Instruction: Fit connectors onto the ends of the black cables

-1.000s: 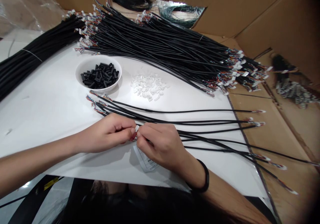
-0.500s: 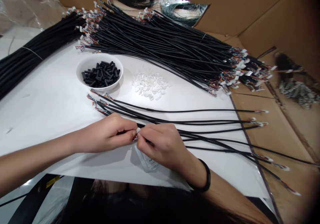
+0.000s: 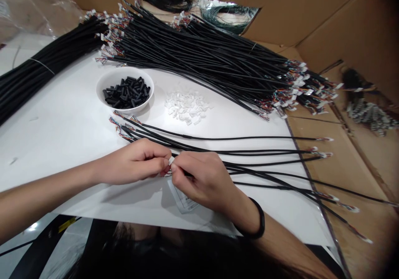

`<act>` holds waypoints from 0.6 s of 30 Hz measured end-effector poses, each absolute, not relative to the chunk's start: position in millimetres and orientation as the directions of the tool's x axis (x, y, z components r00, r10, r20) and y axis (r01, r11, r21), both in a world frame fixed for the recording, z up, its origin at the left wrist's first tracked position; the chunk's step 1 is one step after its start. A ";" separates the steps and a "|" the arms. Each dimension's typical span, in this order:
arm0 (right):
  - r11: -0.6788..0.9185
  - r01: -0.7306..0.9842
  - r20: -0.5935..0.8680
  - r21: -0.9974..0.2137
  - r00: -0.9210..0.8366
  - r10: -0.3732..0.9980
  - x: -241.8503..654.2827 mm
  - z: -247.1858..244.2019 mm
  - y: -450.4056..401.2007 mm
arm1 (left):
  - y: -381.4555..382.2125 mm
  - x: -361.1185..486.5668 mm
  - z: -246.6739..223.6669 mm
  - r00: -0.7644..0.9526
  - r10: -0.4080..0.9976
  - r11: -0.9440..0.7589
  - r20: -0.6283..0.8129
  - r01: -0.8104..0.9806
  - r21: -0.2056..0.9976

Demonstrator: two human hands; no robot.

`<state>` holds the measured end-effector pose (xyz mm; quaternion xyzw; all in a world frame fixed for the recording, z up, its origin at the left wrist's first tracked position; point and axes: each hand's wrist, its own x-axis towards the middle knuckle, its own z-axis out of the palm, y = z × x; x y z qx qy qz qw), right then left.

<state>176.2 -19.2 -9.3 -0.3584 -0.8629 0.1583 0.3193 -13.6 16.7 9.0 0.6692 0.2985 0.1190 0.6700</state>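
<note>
Between the left hand and right hand, pinching fingers hold a small white piece.

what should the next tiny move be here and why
Probably ease the fingers of the right hand back slightly to check the small white piece. The fingers of the left hand and right hand close in around it from both sides, hiding most of it, so I cannot tell how it is seated.
</note>
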 end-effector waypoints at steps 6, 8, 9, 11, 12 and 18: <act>0.633 0.444 0.398 -0.635 -0.514 0.760 178.9 -4.8 -18.4 | 16.2 -14.2 7.7 0.773 0.566 0.198 -0.287 0.211 0.957; 0.627 0.428 0.410 -0.651 -0.496 0.765 178.8 -4.1 -18.3 | 16.5 -14.8 7.8 0.768 0.569 0.218 -0.294 0.204 0.954; 0.627 0.421 0.421 -0.655 -0.487 0.766 178.7 -3.9 -18.4 | 16.6 -15.0 8.2 0.768 0.568 0.223 -0.296 0.203 0.953; 0.632 0.405 0.443 -0.660 -0.470 0.764 178.2 -3.8 -18.6 | 16.7 -15.1 9.5 0.765 0.569 0.224 -0.303 0.210 0.952; 0.634 0.398 0.450 -0.663 -0.465 0.763 178.0 -4.0 -18.7 | 16.7 -14.9 10.3 0.762 0.570 0.225 -0.307 0.215 0.950; 0.650 0.407 0.460 -0.641 -0.474 0.751 177.3 -5.9 -19.8 | 15.9 -13.8 10.8 0.750 0.573 0.254 -0.330 0.221 0.942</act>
